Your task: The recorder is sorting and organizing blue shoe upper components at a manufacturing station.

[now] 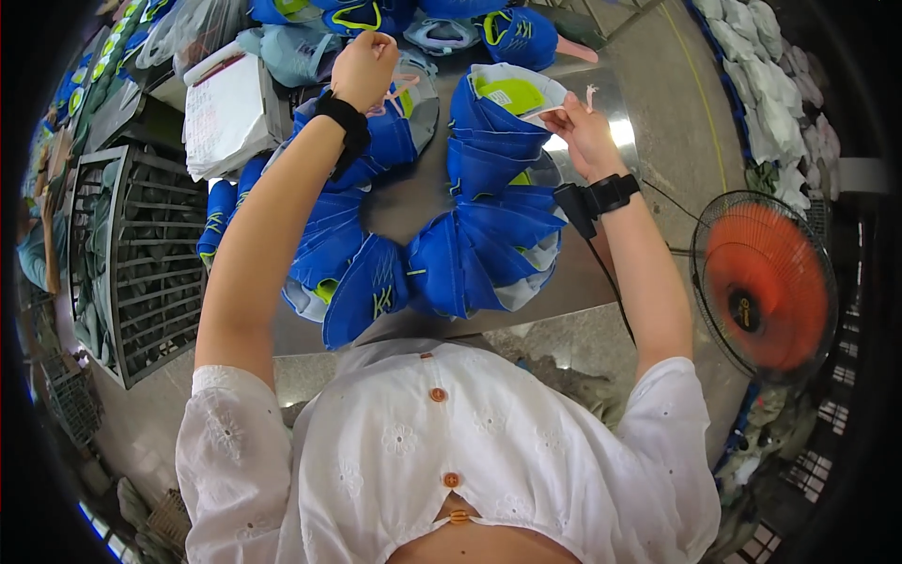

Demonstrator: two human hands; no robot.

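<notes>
Left hand (pixel 365 70) curled, its grip unclear, right hand (pixel 581 136) pinching the pale edge of a lime-lined upper (pixel 484 122), blue shoe uppers (pixel 437 258) ringed on a metal worktop (pixel 406 205).

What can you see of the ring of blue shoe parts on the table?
The ring of blue shoe parts lies on the shiny metal table, open at its far side. Its pieces look like fabric, pressed together like a fan, with pale and lime-green linings and lime details. The right hand pinches a pinkish cord at its right end; the left hand is near the other.
</notes>
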